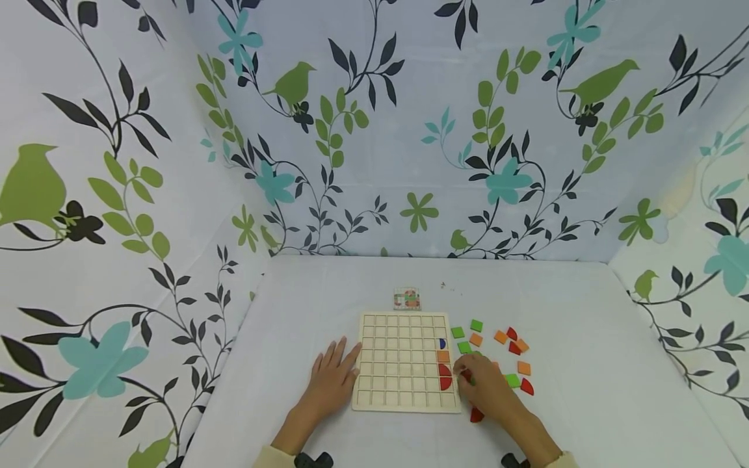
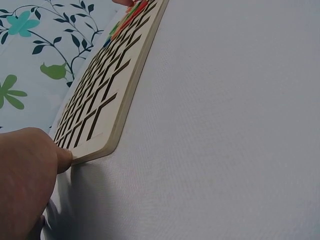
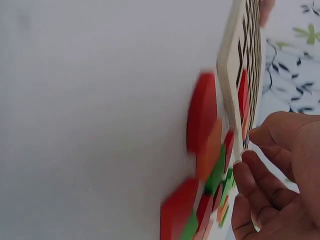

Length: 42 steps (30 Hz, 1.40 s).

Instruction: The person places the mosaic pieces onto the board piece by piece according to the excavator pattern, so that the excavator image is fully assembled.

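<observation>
A light wooden grid board (image 1: 404,409) lies flat on the white table. My left hand (image 1: 335,377) rests beside its left edge with fingers spread; in the left wrist view the thumb (image 2: 64,160) touches the board's corner. At the right edge is my right hand (image 1: 486,383), fingers loosely bent; a red piece (image 1: 466,375) shows by the fingertips in the head view. The right wrist view shows its thumb and fingers apart at the edge, with no piece visible between them. In the rightmost column sit a blue half-round (image 1: 442,344), an orange square (image 1: 443,356) and red rounded pieces (image 1: 445,376).
Loose green squares (image 1: 476,325), orange squares (image 1: 523,368) and red rounded pieces (image 1: 527,387) are scattered right of the board, some partly hidden by the right hand. A small patterned card (image 1: 407,298) lies behind the board. Leaf-printed cloth (image 1: 374,130) hangs around the table.
</observation>
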Motion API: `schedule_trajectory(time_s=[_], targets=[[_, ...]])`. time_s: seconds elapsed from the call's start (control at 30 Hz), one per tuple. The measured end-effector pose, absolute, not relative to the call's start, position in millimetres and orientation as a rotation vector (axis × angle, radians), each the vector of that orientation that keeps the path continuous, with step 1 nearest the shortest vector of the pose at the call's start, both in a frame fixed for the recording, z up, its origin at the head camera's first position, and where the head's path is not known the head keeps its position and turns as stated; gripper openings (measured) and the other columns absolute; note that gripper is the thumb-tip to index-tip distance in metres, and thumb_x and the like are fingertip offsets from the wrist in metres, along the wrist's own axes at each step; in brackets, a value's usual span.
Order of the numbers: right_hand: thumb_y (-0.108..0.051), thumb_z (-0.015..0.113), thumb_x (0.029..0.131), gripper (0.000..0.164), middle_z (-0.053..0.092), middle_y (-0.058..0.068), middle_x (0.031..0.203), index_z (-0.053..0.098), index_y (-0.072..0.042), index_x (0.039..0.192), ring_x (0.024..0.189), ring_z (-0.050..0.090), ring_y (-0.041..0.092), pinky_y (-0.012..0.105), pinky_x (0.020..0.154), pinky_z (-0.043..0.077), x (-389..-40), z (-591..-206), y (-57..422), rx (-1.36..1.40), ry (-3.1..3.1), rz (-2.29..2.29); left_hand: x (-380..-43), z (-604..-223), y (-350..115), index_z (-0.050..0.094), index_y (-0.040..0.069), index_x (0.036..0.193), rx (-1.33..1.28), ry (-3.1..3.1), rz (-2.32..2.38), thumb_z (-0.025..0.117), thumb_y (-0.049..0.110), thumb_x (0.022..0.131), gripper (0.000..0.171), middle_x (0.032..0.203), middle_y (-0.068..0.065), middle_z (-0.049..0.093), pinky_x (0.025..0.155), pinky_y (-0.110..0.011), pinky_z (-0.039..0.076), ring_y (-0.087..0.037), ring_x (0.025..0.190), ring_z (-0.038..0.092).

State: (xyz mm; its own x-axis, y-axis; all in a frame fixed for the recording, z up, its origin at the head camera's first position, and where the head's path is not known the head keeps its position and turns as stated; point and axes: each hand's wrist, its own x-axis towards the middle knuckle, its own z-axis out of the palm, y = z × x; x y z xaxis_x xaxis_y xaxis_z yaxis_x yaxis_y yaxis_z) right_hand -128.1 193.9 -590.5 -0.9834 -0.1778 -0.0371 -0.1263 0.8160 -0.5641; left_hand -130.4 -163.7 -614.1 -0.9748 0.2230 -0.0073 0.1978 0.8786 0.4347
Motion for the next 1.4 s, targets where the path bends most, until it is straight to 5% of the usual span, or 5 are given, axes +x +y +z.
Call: schedule_trajectory(time_s=[0.27, 0.4, 0.7, 1.4], targets=[[-0.016, 0.071, 0.099, 0.027, 0.067, 0.023, 0.114, 0.067, 0.001, 0.12, 0.104, 0.063, 0.04, 0.058, 0.086, 0.052, -167.3, -581.9, 254.1, -0.006, 3.104, -0.881, -130.8, -614.3, -164.8, 0.045, 0.017, 0.162, 0.34, 2.993, 0.693, 0.049, 0.027, 0.111, 0.052, 0.171, -0.022, 0.03, 0.122, -0.072, 0.019, -0.048, 0.158, 0.023], [-0.018, 0.069, 0.1, 0.034, 0.062, 0.032, 0.116, 0.062, 0.006, 0.123, 0.105, 0.06, 0.049, 0.063, 0.082, 0.046, -183.0, -579.2, 279.9, 0.169, 3.079, -0.822, -129.2, -614.1, -165.2, 0.044, 0.017, 0.162, 0.348, 2.983, 0.711, 0.049, 0.026, 0.111, 0.052, 0.171, -0.022, 0.029, 0.122, -0.072, 0.019, -0.048, 0.159, 0.023], [-0.018, 0.068, 0.1, 0.029, 0.064, 0.027, 0.106, 0.065, 0.006, 0.116, 0.1, 0.062, 0.046, 0.063, 0.083, 0.044, -205.4, -589.5, 299.0, 0.251, 2.996, -0.823, -130.5, -616.5, -166.5, 0.043, 0.02, 0.163, 0.33, 2.964, 0.716, 0.048, 0.03, 0.111, 0.053, 0.172, -0.02, 0.027, 0.123, -0.072, 0.016, -0.047, 0.16, 0.02], [-0.009, 0.065, 0.102, 0.031, 0.058, 0.031, 0.118, 0.06, 0.012, 0.125, 0.104, 0.059, 0.042, 0.06, 0.094, 0.051, -224.4, -598.8, 289.7, 0.048, 2.958, -0.991, -129.0, -615.4, -165.8, 0.047, 0.014, 0.16, 0.389, 2.997, 0.757, 0.05, 0.025, 0.11, 0.051, 0.169, -0.026, 0.032, 0.12, -0.075, 0.019, -0.053, 0.156, 0.025]])
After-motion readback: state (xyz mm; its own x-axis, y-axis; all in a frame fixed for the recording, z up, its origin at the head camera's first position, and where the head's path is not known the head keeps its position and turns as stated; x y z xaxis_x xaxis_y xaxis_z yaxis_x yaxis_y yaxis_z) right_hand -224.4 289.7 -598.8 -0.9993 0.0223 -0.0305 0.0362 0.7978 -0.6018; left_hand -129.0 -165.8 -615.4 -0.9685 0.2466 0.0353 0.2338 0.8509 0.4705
